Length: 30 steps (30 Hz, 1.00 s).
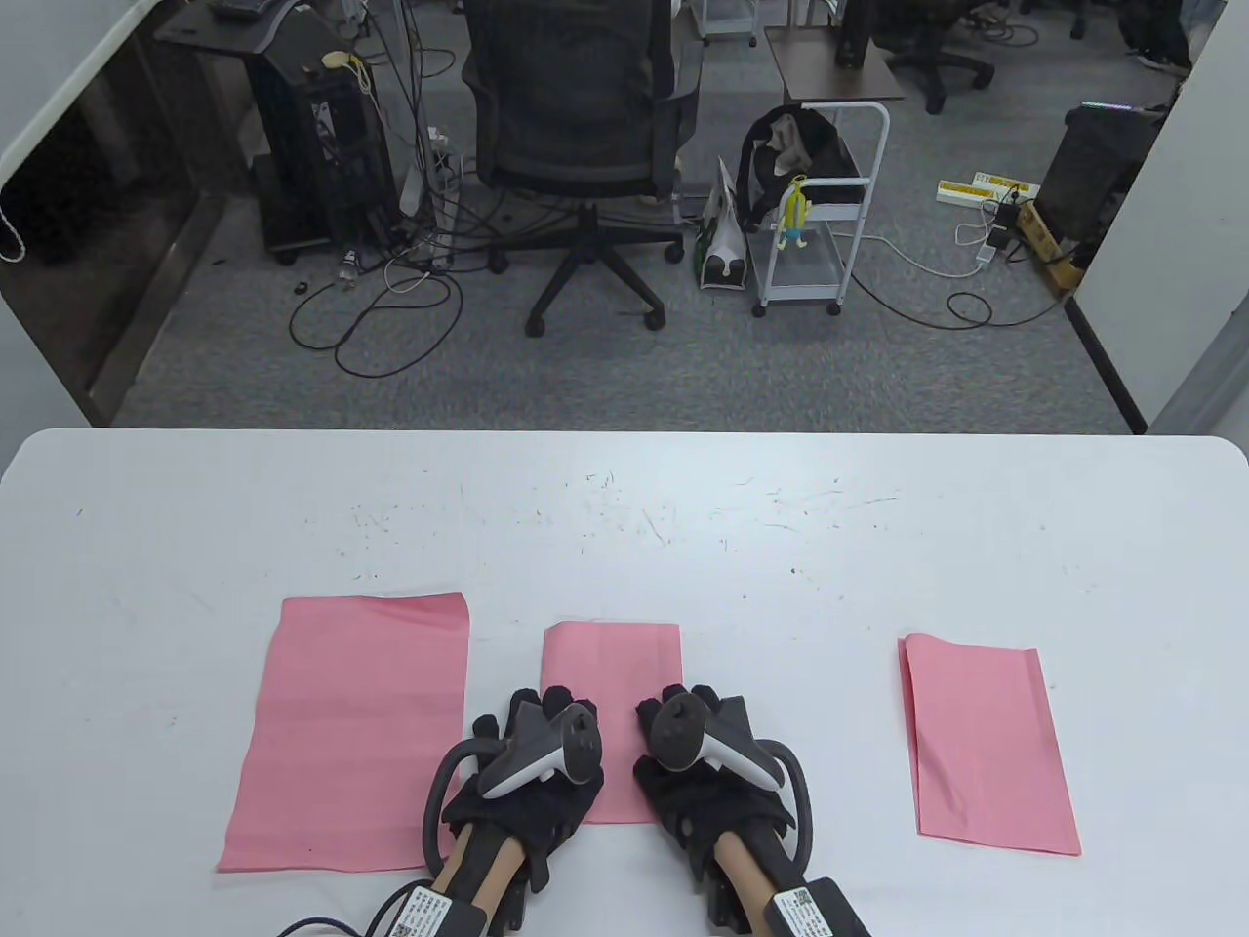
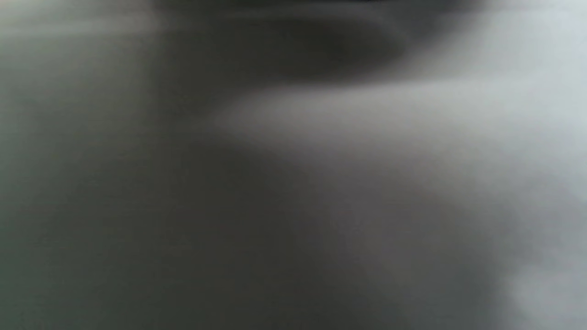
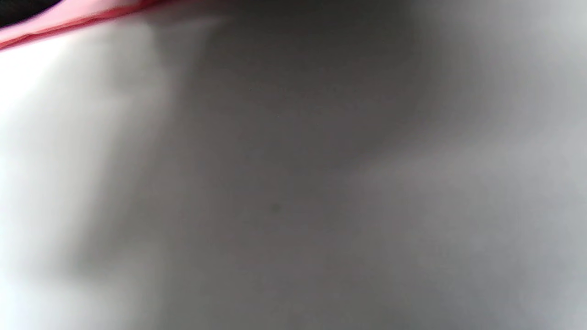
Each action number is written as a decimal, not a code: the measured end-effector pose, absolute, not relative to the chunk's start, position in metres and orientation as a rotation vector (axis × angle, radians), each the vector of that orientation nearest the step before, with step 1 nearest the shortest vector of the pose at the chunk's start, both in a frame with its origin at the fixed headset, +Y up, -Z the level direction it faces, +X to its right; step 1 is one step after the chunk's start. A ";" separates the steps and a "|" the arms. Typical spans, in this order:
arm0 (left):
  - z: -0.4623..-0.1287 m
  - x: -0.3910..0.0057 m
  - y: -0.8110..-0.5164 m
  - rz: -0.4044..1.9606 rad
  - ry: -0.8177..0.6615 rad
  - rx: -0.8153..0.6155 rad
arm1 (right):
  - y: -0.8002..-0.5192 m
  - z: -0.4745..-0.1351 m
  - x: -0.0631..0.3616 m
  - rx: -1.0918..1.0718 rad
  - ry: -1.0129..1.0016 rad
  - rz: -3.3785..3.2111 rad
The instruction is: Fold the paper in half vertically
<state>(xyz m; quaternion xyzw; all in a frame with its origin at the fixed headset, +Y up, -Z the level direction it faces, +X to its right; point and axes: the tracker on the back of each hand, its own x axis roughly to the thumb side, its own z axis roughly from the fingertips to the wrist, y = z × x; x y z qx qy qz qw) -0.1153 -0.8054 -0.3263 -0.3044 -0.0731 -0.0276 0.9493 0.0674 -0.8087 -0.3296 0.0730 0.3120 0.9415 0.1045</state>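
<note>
Now both hands, left hand (image 1: 527,756) and right hand (image 1: 705,756), press flat on the folded pink paper (image 1: 612,664) at 6 o'clock on the surface (image 1: 624,508). Best I sweep fingers outward along the crease, keeping edges aligned.

1. A white table (image 1: 624,508), its surface scratched and speckled, carried everything.
2. A large pink sheet (image 1: 351,732) lay flat at its left.
3. A narrower folded pink paper (image 1: 612,664) lay at the middle, near the front edge.
4. Another folded pink sheet (image 1: 986,742) lay well apart at right.
</note>
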 end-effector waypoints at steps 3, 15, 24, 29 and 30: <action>-0.326 -0.115 -0.806 -0.053 -0.149 -0.621 | -0.809 -0.330 0.067 0.215 0.921 2.775; -0.326 -0.115 -0.805 -0.057 -0.152 -0.619 | -0.777 -0.330 0.070 0.139 0.723 2.795; -0.326 -0.115 -0.806 -0.052 -0.153 -0.624 | -0.768 -0.325 0.064 0.180 0.737 2.872; -0.326 -0.115 -0.806 -0.052 -0.153 -0.626 | -0.771 -0.326 0.063 0.165 0.761 2.885; -0.326 -0.115 -0.806 -0.052 -0.154 -0.626 | -0.771 -0.327 0.063 0.164 0.762 2.886</action>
